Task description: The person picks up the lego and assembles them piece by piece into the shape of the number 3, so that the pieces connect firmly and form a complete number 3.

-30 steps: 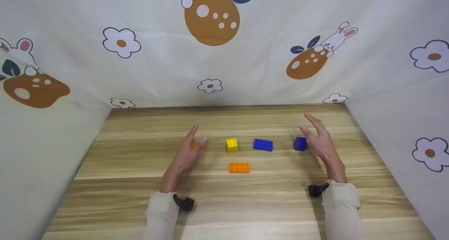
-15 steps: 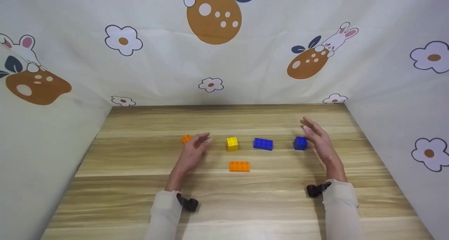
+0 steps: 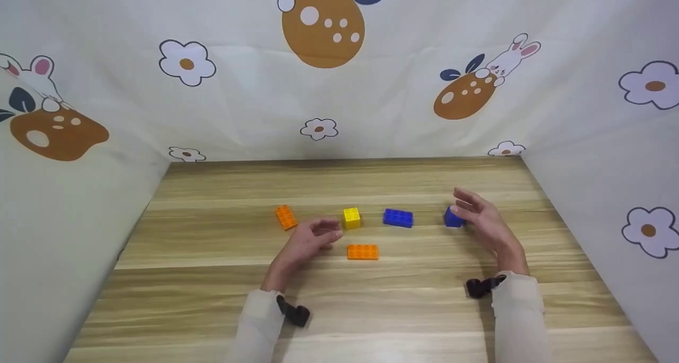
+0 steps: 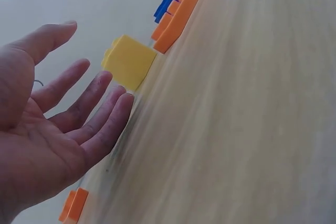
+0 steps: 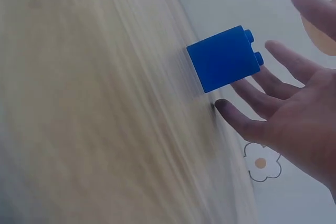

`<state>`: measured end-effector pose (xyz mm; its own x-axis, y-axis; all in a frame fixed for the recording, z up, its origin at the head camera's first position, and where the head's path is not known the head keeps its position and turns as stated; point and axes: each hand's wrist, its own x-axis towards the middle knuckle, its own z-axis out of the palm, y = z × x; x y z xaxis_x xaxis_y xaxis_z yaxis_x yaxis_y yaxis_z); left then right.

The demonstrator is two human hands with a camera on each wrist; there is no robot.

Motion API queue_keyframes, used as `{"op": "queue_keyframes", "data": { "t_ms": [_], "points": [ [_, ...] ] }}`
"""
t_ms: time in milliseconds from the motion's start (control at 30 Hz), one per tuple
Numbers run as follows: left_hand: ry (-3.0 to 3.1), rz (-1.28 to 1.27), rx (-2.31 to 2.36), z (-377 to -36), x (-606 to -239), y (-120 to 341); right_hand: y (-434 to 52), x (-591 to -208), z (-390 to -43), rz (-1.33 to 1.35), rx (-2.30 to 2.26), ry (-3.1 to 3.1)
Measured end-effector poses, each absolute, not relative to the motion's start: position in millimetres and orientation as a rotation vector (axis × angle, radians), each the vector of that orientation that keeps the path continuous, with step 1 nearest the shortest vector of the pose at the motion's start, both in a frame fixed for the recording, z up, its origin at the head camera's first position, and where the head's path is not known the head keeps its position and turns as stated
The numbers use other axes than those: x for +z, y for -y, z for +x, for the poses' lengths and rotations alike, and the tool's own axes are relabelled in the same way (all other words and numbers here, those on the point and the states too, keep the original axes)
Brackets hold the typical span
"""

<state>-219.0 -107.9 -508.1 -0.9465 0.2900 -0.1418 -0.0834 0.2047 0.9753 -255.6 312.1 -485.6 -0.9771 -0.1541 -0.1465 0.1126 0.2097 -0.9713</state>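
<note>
Hands hover over a wooden table, both with fingers loose and holding nothing. The right hand sits just beside the small blue block, fingertips close to its far side; a clean grasp probably needs thumb and fingers on opposite faces. The left hand lies between the yellow block and the flat orange brick, near both. The long blue brick and slanted orange brick stand apart, leaving room. Cloth walls close off three sides.
</note>
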Motion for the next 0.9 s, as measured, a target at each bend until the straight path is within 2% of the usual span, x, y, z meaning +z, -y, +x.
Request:
{"op": "queue_keyframes", "data": {
  "t_ms": [267,600,900],
  "points": [
    [-2.236,0.239,1.644,-218,-508,98,-317,-491,-257,-0.038,-1.599,-2.382],
    [-2.249,0.324,1.544,-214,-506,87,-313,-493,-259,-0.078,-1.527,-2.476],
    [-2.291,0.376,1.463,-209,-508,78,-309,-492,-260,-0.009,-1.475,-2.550]
  ]
}}
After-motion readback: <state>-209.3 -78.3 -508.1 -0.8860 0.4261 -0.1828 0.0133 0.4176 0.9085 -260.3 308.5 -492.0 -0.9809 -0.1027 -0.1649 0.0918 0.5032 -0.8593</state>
